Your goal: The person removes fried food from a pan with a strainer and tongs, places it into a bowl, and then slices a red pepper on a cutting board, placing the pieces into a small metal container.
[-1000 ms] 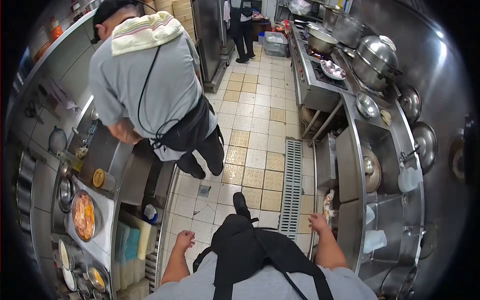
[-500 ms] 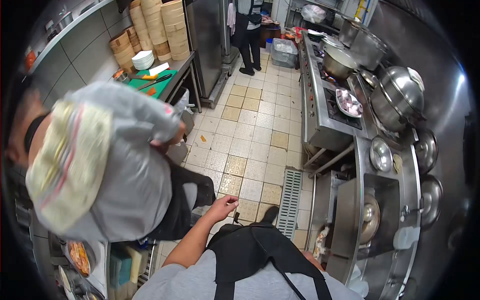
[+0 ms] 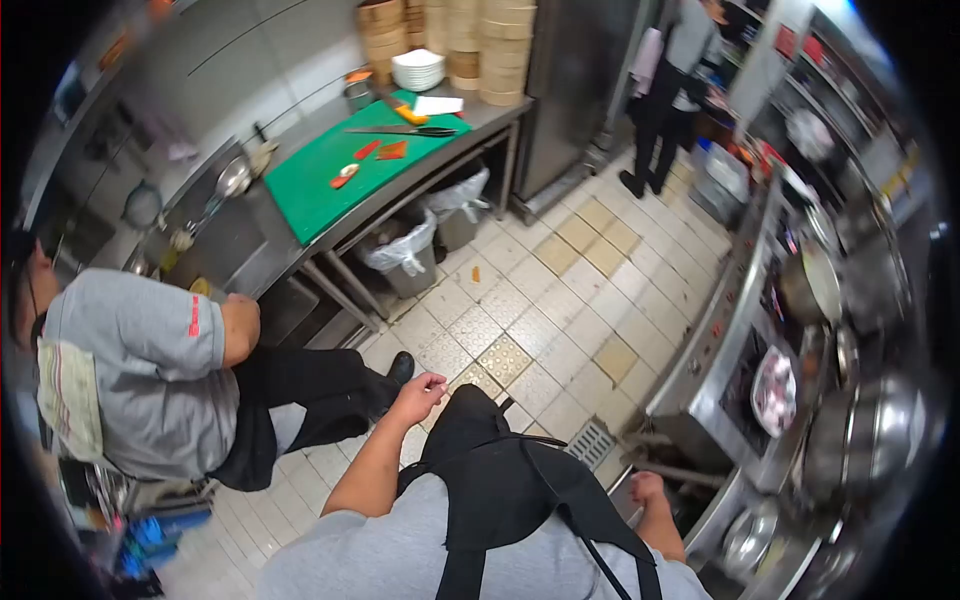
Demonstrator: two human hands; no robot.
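Observation:
My left hand (image 3: pixel 419 397) hangs in front of my black apron (image 3: pixel 500 490) with its fingers curled in, and I see nothing in it. On the right, my right hand (image 3: pixel 648 488) is closed in a loose fist beside the steel counter, also with nothing visible in it. Neither hand touches a kitchen item. Ahead to the left, a green cutting board (image 3: pixel 335 170) carries a knife (image 3: pixel 390 130), orange-red pieces (image 3: pixel 392 150) and a small red-and-white piece (image 3: pixel 344 177). White plates (image 3: pixel 418 71) are stacked behind the board.
A co-worker (image 3: pixel 140 370) stands close on my left by the sink; another person (image 3: pixel 672 90) is at the back. Lined bins (image 3: pixel 405 262) sit under the counter. Along the right runs a stove (image 3: pixel 715 330) with pots and a dish of pale pieces (image 3: pixel 774 392). Bamboo steamers (image 3: pixel 505 50) tower beside the fridge.
My view has swung left and moved forward, bringing the whole green board into sight. The co-worker now stands farther left, nearer the sink. My right hand has come into view.

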